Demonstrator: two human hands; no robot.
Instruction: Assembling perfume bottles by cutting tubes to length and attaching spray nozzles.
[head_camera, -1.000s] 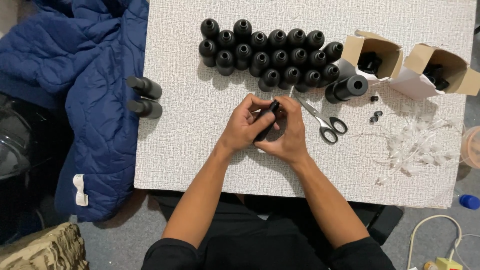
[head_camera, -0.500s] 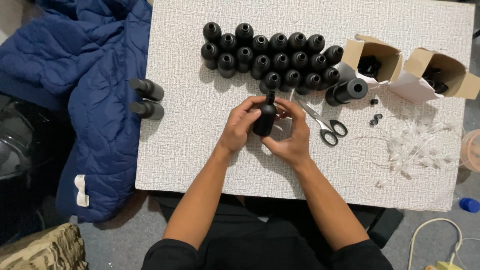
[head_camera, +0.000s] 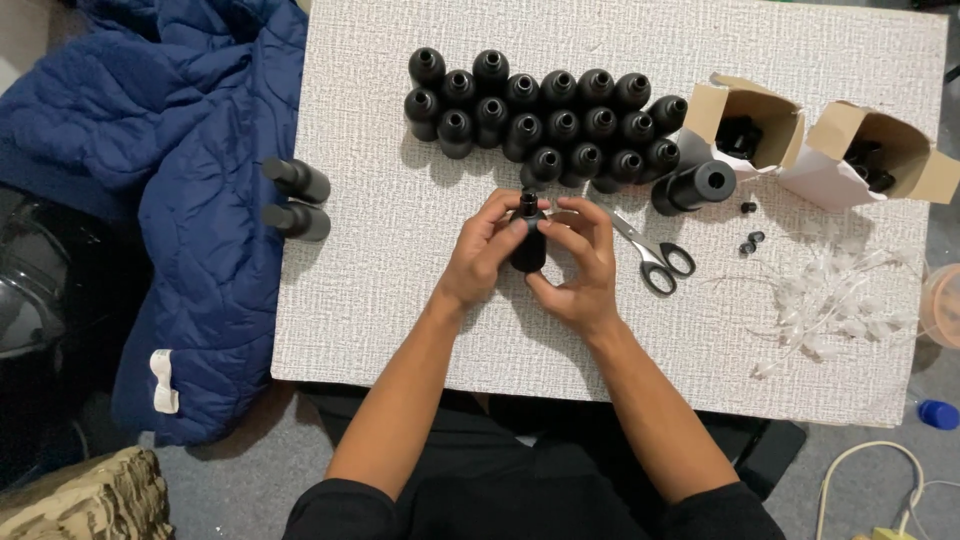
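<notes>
Both hands meet at worktop centre around one small black plastic bottle (head_camera: 528, 250). Left hand (head_camera: 483, 252) curled round the bottle's left side, fingers closed on it, thumb near the neck. Right hand (head_camera: 580, 262) cups the bottle's right side and base, fingertips (head_camera: 548, 225) pinched at the neck and top. Bottle held roughly upright, neck pointing away from the person, just above the white textured worktop (head_camera: 370, 300); whether it touches the surface cannot be told.

Just beyond the hands, a packed cluster of black open-necked bottles (head_camera: 545, 115) stands in rows. A black bottle on its side (head_camera: 692, 187) lies at the cluster's right end. Grey-handled scissors (head_camera: 650, 255) lie just right of the right hand. Two open cardboard boxes (head_camera: 810, 140) with dark parts inside sit at the far right. A pile of clear plastic tubes (head_camera: 825, 300) is spread near the right edge, a few small black caps (head_camera: 750, 240) beside it. Two black bottles (head_camera: 296, 198) lie at the left edge, beside a blue quilted jacket (head_camera: 150, 180).
</notes>
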